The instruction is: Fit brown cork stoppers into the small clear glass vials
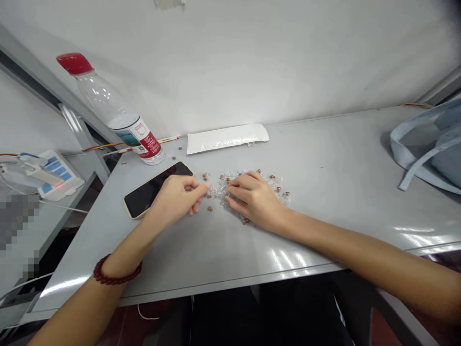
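A scatter of small brown pellets and clear plastic wrappers lies on the grey table between my hands. My right hand rests on the wrappers, fingers pointing left, and hides part of the pile. My left hand reaches in from the lower left, its curled fingertips at a wrapper's edge beside a few loose pellets. Whether either hand grips a wrapper is hidden. A black smartphone in a cream case lies just behind my left wrist, and a dark red bead bracelet circles that wrist.
A clear plastic bottle with a red cap lies tilted at the back left edge. Behind the pile lies a white flat packet. A pale blue bag sits at the right. A white-and-blue device rests beyond the table's left edge.
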### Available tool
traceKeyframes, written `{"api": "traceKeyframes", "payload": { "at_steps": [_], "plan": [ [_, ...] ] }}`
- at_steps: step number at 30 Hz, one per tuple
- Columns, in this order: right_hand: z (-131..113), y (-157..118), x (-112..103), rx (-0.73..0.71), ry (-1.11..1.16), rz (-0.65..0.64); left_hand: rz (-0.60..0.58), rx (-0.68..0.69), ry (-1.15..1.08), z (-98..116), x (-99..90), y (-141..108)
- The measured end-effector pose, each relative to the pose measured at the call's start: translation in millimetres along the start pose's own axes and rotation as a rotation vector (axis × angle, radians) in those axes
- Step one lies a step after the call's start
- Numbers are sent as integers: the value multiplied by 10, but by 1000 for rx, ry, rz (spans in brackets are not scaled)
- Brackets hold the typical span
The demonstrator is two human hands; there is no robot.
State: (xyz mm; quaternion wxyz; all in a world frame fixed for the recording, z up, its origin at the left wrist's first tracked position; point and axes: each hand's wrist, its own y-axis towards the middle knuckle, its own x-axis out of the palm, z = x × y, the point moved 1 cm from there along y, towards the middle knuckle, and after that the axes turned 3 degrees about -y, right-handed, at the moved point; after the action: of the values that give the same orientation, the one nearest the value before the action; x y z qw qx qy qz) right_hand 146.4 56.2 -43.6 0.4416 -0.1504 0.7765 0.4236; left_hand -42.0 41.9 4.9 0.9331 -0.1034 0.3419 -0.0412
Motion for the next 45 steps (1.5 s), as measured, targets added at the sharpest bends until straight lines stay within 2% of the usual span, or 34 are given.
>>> {"api": "traceKeyframes", "payload": {
  "at_steps": [2, 4, 8, 11, 13, 16, 20, 25, 30, 34, 37, 42, 45],
  "plan": [
    [44, 4, -78, 60, 43, -3, -102, 17, 151, -11, -53, 7],
    [88, 8, -193, 79, 130, -39, -151, 76, 226, -25, -77, -3],
    [135, -6, -404, 24, 260, -252, -213, 185, 262, -47, -49, -57],
    [125, -30, -438, -41, 248, -325, -275, 205, 318, -21, -5, -94],
    [110, -43, -398, -75, 220, -334, -242, 237, 368, 23, 11, -110],
    [94, -52, -312, -103, 152, -319, -198, 261, 377, 79, 33, -135],
    [84, -50, -249, -136, 105, -295, -271, 283, 279, 64, 117, -157],
    [85, -41, -231, -157, 78, -241, -260, 344, 204, -16, 239, -131],
    [39, -41, -247, -168, 150, -124, -250, 360, 131, -13, 281, -134],
    [-21, -50, -281, -181, 202, -9, -366, 306, -18, 24, 273, -168],
    [-54, -43, -298, -214, 213, 27, -422, 276, -118, 33, 276, -178],
    [-81, -36, -289, -263, 90, 97, -312, 359, -90, -2, 320, -160],
    [-44, -58, -229, -264, -18, 30, -164, 525, 91, -9, 314, -158]
  ]
}}
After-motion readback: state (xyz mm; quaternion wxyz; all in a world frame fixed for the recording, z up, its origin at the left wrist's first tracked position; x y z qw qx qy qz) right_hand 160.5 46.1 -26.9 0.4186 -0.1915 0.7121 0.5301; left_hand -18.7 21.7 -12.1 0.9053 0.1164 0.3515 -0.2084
